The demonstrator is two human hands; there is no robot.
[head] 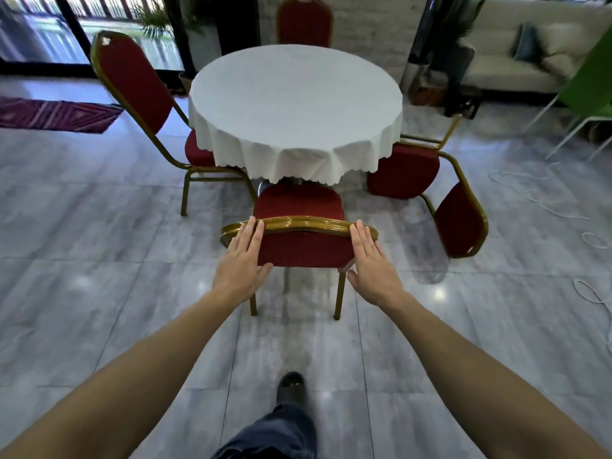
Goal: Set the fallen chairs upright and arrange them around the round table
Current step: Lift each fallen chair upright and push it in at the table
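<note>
Where flat hands [308, 266] press: chair back [304, 248].

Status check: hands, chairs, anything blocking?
Left hand and right hand open, flat on near chair back. Right chair still fallen. Nothing blocking; white cord beyond it.

The near chair [299, 246] has matt red cloth padding and a glossy gold metal frame; white cloth [294, 104] covers the desk; the floor [99, 293] is polished grey tile.

Four red chairs ring one round bench [294, 104]: twelve o'clock [304, 23], three o'clock, fallen [405, 170], six o'clock [298, 207], nine o'clock [135, 84]. Two hands.
</note>
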